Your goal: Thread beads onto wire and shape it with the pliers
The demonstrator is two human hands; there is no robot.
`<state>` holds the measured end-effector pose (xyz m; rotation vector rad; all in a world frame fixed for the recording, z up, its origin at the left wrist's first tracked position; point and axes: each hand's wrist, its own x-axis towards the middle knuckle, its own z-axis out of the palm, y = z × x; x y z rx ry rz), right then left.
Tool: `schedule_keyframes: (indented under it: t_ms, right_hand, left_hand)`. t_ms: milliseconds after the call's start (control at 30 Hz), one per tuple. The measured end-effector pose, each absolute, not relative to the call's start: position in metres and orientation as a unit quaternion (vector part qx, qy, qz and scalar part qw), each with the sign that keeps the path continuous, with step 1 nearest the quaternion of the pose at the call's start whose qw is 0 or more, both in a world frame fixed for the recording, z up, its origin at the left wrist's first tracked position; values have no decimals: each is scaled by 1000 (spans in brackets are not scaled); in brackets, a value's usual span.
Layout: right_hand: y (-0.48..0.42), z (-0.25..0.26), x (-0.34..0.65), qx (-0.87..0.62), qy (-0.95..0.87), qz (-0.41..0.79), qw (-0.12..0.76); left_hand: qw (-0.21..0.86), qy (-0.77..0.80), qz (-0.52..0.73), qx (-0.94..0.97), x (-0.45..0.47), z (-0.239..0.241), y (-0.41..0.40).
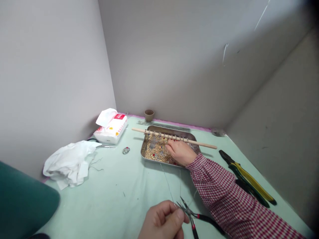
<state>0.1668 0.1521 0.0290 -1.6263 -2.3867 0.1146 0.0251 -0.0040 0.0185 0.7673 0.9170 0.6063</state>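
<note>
My left hand [163,221] is at the bottom middle, thumb and fingers pinched on a thin wire [167,186] that runs up toward a metal tray [144,155]. Small needle-nose pliers [193,217] with red and black handles lie just right of that hand, tips by the thumb. My right hand [180,152], in a red checked sleeve, reaches into the tray of small gold and red beads [154,151]. Its fingers curl down onto the beads, and what they pinch is hidden. A wooden dowel [204,144] lies across the tray's far rim.
A tissue pack [111,127] and crumpled white cloth [69,162] lie at the left. A small cup [149,115] and thin metal rods [164,125] sit by the back wall. Large yellow-green pliers [249,181] lie at the right. Grey walls enclose the green mat.
</note>
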Motion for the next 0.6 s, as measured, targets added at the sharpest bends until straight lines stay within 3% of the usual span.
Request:
schedule_keyframes:
  t_ms: [100, 233, 333, 600]
  right_hand:
    - [143, 39, 170, -549, -785, 148, 245]
    - [122, 49, 169, -483, -682, 412, 362]
    - [102, 51, 168, -437, -588, 538, 417]
    - [68, 38, 163, -338, -397, 713, 469]
  left_hand:
    - [774, 421, 299, 367, 24, 16, -4]
    - [739, 412, 371, 383, 21, 20, -4]
    - [717, 412, 390, 405, 19, 25, -4]
    - [711, 414, 390, 414, 19, 17, -2]
